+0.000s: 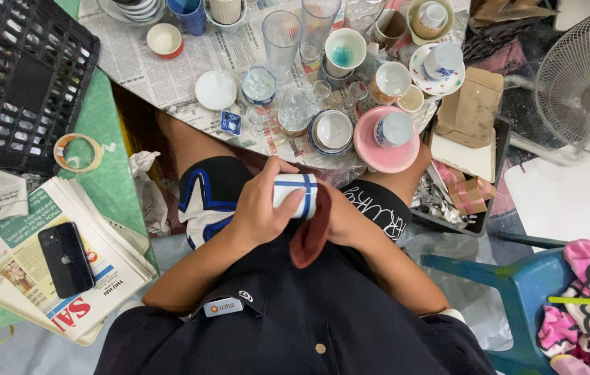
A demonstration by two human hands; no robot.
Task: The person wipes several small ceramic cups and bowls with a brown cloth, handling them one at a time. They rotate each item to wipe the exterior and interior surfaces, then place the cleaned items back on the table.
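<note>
— Head view: white cup [296, 194] with blue stripes, lying sideways over the lap, just above the knees. Why sideways?

— Probably to give the cloth [311, 232] access to the side and mouth. Brown-red cloth draped between cup and right palm, hanging down toward the dark shirt.

— Left hand [260, 208]?

— Curled around the cup's body, fingers over the top, thumb below; firmly grasping, not loose. Looks like the steadying grip.

— Right hand [347, 219]?

— Cupped against the cup's open end, pressing the cloth to it. Half closed; fingers mostly hidden behind cloth and cup, so exact grip hard to tell.

— Around them?

— Newspaper-covered surface [163, 76] just beyond the knees, crowded with cups, glasses and bowls; pink plate [378, 156] carrying a small cup, near the right knee. Likely kept close for easy reach. Phone [65, 258] resting on stacked newspapers [107, 278] to the left, well apart. Black crate [20, 76] farther left.
</note>
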